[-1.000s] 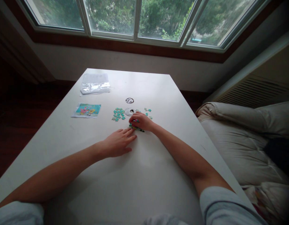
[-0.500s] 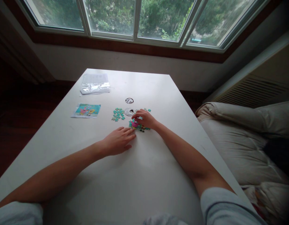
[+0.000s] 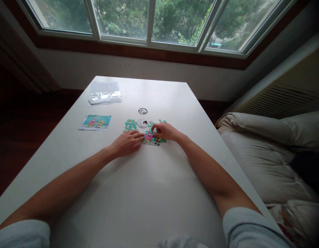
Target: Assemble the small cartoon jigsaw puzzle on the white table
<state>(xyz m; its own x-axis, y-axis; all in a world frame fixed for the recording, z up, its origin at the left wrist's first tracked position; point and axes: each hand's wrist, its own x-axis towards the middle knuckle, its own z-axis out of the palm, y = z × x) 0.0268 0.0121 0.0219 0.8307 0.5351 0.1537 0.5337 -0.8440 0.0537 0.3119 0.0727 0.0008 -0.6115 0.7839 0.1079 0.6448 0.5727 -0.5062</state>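
Note:
A partly joined jigsaw puzzle in pink, yellow and turquoise lies on the white table. My left hand rests flat at its left edge, fingers stretched out and the tips touching it. Over the puzzle's upper right, my right hand has thumb and forefinger bent into a pinch around a puzzle piece, mostly hidden by the fingers. Loose turquoise puzzle pieces are spread behind my left hand. More puzzle pieces lie just beyond my right hand.
Two round items, a silvery disc and a smaller disc, lie beyond the puzzle. To the left is a picture card with cartoon figures. A clear plastic bag sits at the far left corner. A sofa stands along the right.
My right hand lifted off the puzzle, uncovering its pink part, and came back down at the upper right. My left hand slid slightly up and left along the puzzle's edge.

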